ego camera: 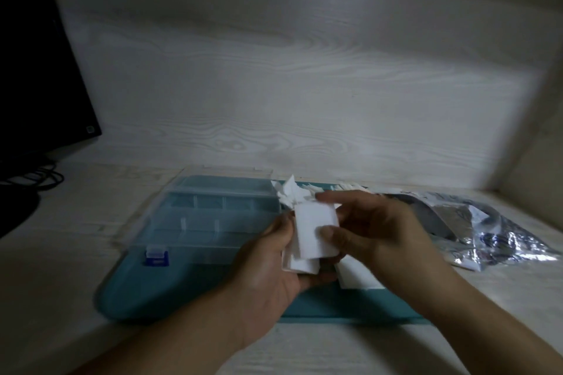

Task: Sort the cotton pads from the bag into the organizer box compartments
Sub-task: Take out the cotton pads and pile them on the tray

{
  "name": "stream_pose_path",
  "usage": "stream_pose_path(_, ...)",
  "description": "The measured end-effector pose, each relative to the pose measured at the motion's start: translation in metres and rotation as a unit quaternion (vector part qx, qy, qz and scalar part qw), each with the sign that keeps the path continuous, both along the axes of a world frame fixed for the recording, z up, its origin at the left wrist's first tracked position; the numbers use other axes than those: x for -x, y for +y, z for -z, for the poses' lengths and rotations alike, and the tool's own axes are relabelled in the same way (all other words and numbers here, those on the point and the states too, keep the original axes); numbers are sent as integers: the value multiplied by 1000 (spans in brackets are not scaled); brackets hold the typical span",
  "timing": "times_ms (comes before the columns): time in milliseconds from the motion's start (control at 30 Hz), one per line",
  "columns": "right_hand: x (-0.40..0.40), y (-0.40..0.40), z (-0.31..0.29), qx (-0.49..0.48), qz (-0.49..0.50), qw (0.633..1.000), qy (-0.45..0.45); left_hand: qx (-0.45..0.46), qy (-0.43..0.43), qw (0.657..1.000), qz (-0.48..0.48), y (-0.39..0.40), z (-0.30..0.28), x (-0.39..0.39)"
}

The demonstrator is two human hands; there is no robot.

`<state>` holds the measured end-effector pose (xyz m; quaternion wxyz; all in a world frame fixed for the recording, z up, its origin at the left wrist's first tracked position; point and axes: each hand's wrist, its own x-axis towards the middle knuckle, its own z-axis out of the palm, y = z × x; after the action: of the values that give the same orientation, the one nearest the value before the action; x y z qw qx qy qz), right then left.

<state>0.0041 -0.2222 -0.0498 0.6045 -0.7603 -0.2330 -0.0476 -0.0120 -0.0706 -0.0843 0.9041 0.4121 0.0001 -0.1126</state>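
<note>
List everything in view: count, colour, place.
organizer box: one, clear with blue latch, on the mat, left of the hands
mat: one, teal, on the desk
cotton pads: a stack, white, held in both hands; more loose behind and one below
bag: one, silvery, on the desk at right
monitor: one, black, far left
cables: black, count unclear, under the monitor
left hand: holds the stack from below
right hand: thumb on the top pad
</note>
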Motion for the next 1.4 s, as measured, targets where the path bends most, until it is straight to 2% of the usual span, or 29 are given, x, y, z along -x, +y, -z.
stream_pose_path(100, 1, 2, 9, 135, 67, 987, -60, 19, 12, 1000, 12, 1, 0, -1)
stream_pose_path(167, 2, 0, 11, 259, 112, 945, -165, 29, 18, 999, 10, 2, 0, -2)
stream_pose_path(233, 1, -1, 12, 306, 99, 928, -190, 43, 23, 999, 2, 1, -2, -2)
stream_pose_path(400, 5, -7, 6, 266, 4, 950, -161, 31, 12, 999, -9, 1, 2, -3)
stream_pose_path(467, 7, -7, 7, 318, -17, 930, -182, 5, 1, 1000, -6, 2, 4, -2)
stream_pose_path(567, 6, -4, 11, 374, -4, 906, -198, -5, -12, 1000, -4, 1, 3, -2)
stream_pose_path(1200, 7, -3, 16, 365, -20, 908, -205, -5, -13, 1000, 4, 4, 4, -1)
stream_pose_path(1400, 2, -9, 13, 364, -16, 909, -201, 16, -2, 1000, -26, -1, -1, 0)
